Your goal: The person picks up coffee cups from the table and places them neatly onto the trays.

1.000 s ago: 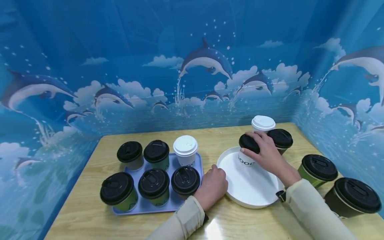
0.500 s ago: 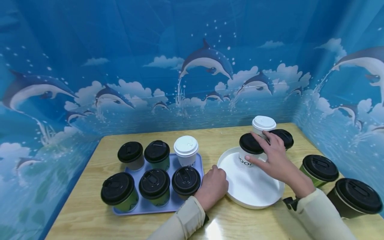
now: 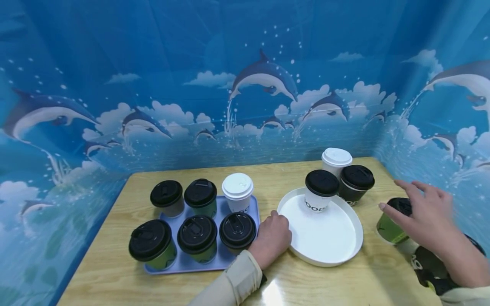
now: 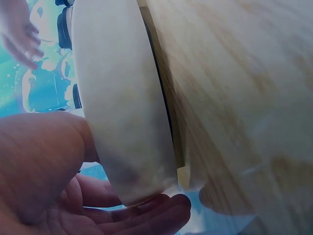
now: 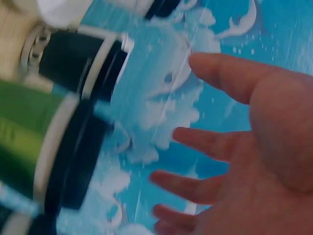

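My left hand [image 3: 272, 234] grips the near left rim of a round white tray [image 3: 325, 242]. In the left wrist view the tray's side wall [image 4: 127, 98] runs between the thumb and the curled fingers. A white paper cup with a black lid [image 3: 320, 189] stands upright at the back of this tray. My right hand [image 3: 428, 216] is over at the right with fingers spread, holding nothing. It overlaps a green paper cup with a black lid [image 3: 391, 229] in the head view. In the right wrist view the green cup [image 5: 29, 142] is apart from the fingertips.
A purple tray [image 3: 187, 265] on the left carries several lidded cups, one white-lidded [image 3: 237, 187]. Behind the round tray stand a white cup [image 3: 337, 159] and a black cup [image 3: 354, 187]. Another black cup [image 3: 428, 261] is partly hidden under my right forearm.
My right hand has let go of the black-lidded white cup on the round tray and moved right, over the green cup. My left hand stays at the tray's rim.
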`<state>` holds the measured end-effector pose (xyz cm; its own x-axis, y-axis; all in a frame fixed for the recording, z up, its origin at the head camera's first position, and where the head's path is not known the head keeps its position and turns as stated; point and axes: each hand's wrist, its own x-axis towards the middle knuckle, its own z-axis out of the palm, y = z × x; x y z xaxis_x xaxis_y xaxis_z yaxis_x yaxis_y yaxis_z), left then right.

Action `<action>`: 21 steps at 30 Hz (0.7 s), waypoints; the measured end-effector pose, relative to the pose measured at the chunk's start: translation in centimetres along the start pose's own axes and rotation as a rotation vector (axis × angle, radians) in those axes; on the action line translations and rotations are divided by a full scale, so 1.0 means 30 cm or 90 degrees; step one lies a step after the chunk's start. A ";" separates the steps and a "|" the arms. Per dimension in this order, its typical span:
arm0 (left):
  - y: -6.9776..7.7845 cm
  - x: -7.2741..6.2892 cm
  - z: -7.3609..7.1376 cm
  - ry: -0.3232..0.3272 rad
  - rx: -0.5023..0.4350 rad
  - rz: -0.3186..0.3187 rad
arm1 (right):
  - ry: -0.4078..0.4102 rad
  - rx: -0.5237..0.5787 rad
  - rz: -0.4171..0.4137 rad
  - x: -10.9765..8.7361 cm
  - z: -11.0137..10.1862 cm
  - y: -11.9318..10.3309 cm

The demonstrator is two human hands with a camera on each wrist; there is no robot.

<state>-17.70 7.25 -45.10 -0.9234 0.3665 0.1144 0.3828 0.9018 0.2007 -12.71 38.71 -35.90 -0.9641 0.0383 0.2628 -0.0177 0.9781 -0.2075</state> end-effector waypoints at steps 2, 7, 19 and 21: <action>0.001 0.000 0.000 -0.002 0.001 -0.001 | -0.029 -0.032 0.041 -0.016 -0.010 0.036; 0.002 0.000 -0.002 -0.009 -0.002 -0.002 | -0.102 -0.083 0.107 -0.049 -0.008 0.085; 0.003 0.001 0.000 -0.013 -0.005 -0.008 | -0.264 -0.095 0.155 -0.072 -0.007 0.109; 0.002 0.003 0.001 -0.015 0.000 -0.006 | -0.277 -0.076 0.166 -0.071 -0.005 0.109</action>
<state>-17.76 7.35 -45.11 -0.9275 0.3628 0.0898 0.3737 0.9055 0.2013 -10.68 41.85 -36.99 -0.9537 0.2207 -0.2042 0.2441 0.9648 -0.0975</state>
